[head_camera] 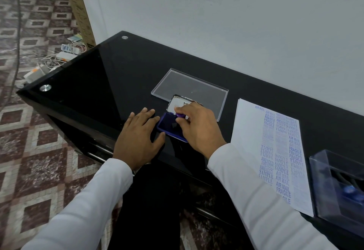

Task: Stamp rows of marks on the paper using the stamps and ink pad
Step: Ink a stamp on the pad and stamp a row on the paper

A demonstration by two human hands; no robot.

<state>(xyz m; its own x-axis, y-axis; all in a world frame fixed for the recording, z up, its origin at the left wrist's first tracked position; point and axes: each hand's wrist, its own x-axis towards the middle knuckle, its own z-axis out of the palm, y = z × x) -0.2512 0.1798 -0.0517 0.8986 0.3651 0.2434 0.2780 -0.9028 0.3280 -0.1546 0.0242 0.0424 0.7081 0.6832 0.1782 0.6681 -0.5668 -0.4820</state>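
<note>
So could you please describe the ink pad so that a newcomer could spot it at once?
On the glossy black table, look between the person's two hands. The open purple ink pad sits there, its white-labelled lid raised behind. Unlike the clear plastic lid beyond, it is opaque and coloured.

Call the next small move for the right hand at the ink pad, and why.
Probably lift the stamp off the ink pad and carry it right to the paper. The right hand pinches the stamp down on the open pad, so it looks inked, while the left hand rests flat beside the pad. The paper's left part is still unprinted.
</note>
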